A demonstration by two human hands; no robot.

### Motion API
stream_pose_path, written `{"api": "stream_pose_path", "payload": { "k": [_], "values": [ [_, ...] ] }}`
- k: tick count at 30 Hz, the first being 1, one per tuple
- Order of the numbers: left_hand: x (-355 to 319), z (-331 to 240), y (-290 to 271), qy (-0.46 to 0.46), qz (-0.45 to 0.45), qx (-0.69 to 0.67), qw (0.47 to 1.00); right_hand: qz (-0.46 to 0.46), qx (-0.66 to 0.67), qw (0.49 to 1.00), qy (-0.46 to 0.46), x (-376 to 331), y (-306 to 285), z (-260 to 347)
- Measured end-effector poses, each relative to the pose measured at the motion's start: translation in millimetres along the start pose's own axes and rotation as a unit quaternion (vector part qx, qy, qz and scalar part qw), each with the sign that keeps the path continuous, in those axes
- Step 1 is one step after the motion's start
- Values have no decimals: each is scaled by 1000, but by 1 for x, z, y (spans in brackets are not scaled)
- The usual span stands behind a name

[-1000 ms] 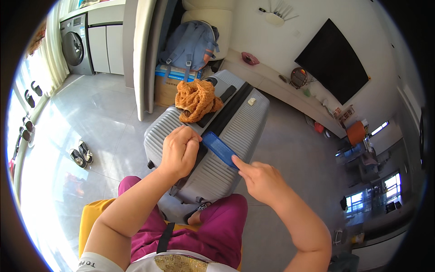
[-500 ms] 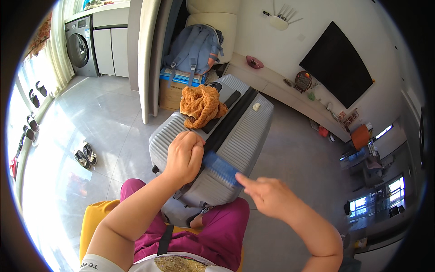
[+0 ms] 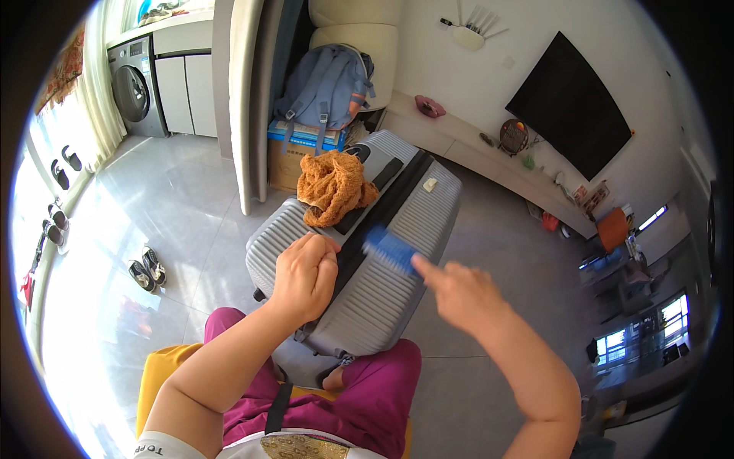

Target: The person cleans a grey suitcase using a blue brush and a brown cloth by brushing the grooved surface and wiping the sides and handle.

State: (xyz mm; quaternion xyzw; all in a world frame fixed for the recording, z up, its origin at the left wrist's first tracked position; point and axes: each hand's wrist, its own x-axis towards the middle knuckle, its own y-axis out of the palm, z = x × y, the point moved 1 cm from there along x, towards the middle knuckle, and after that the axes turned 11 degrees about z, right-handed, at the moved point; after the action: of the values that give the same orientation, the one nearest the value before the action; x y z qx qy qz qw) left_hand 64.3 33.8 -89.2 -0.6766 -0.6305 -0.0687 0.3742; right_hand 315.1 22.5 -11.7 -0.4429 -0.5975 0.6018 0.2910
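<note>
A grey ribbed suitcase (image 3: 397, 252) lies flat on the floor (image 3: 176, 214) right in front of the person's knees, with a black strip running down its middle and a small pale tag (image 3: 430, 184) near the far end. The left hand (image 3: 304, 277) is curled closed and resting on the near part of the suitcase, beside the black strip; can't tell if it's gripping anything. The right hand (image 3: 459, 291) is blurred, fingers closed around one end of a blue flat thing (image 3: 388, 250), probably a brush or card, held just over the lid. An orange fuzzy cloth (image 3: 334, 186) sits bunched on the far half of the suitcase. Behind that there's a brown cardboard box (image 3: 281, 164) with a blue flat package (image 3: 306, 136) stacked on top, and a blue-grey backpack (image 3: 325, 88) leaning on a cream chair (image 3: 355, 30). Floor is glossy grey tile with strong sun glare on the left. Pair of dark shoes (image 3: 145, 268) out on the tile, more by the window. Washing machine (image 3: 134, 84) in the far left corner, black TV (image 3: 573, 103) on the white wall at right, with a low shelf (image 3: 489, 153) of small bits under it.
</note>
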Motion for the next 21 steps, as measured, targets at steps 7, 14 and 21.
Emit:
{"api": "stream_pose_path", "payload": {
  "k": [7, 14, 21],
  "values": [
    [-1, -1, 1, 12, -4, 18, 1000, 17, 13, 995, -94, -15, 4, 9],
    [0, -3, -2, 26, -10, 14, 1000, -61, 34, 998, 5, 17, 14, -29],
    [2, -1, 2, 33, -9, 27, 999, -37, 95, 995, -18, 1, 15, -4]
  ]
}}
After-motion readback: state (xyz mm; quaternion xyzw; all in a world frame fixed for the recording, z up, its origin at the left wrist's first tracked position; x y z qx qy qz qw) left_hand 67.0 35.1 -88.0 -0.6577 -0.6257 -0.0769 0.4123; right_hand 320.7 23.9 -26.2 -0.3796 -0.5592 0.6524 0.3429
